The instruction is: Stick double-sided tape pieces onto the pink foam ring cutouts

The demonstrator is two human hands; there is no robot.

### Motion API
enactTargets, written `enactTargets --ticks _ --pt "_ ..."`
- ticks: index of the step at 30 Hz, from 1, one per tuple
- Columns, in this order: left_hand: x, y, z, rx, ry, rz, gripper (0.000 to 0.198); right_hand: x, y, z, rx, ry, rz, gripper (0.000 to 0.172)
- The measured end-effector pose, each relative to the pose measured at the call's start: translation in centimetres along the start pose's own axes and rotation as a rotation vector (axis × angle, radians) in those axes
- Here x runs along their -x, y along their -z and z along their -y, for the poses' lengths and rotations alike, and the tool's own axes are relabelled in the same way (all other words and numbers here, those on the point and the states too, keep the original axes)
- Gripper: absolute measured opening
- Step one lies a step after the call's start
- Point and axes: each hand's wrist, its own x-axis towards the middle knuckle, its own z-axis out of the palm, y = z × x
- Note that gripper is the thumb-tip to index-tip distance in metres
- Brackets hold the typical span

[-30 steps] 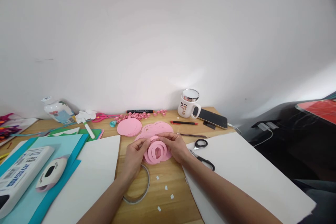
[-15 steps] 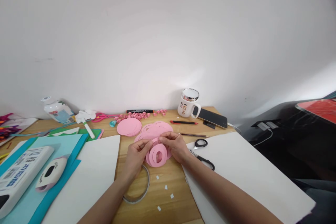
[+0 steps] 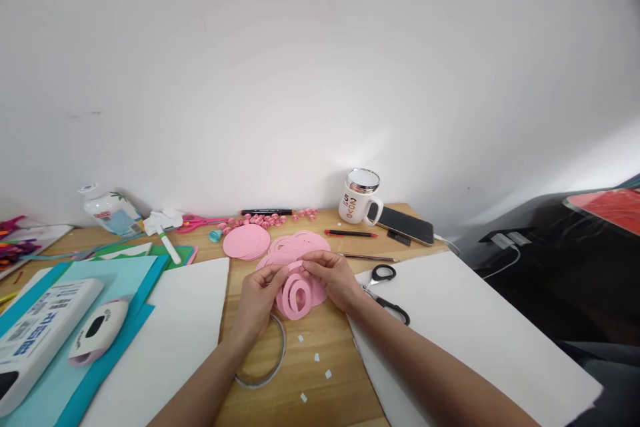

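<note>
Left hand [image 3: 257,297] and right hand [image 3: 336,277] — both pinched closed — hold one pink spiral [image 3: 295,314], lower centre; four white scraps [image 3: 317,357] lie below.

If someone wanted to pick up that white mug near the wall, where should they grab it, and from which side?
Probably by its handle, coming from the front right: the white mug stands upright and the handle's loop juts out to the right. Reaching in from behind looks more awkward, since the phone lies close by there.
</note>
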Motion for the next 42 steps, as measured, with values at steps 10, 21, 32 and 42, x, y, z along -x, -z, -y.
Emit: enactTargets --ticks 10,21,32,42 --pt "-0.04 0.09 0.29 0.001 -0.011 0.033 0.026 0.00 -0.14 0.12 0.048 0.041 -0.017 0.018" --pt "-0.02 0.00 0.01 0.012 0.006 -0.019 0.028 -0.05 0.01 0.01 0.000 -0.025 0.006 0.026" --pt "0.09 -0.12 0.00 0.008 -0.001 -0.009 0.028 -0.13 0.04 -0.01 0.039 0.040 0.043 0.017" --pt "0.00 0.03 0.07 0.021 0.000 0.000 0.029 -0.35 0.14 -0.39 -0.034 -0.013 0.024 0.022"
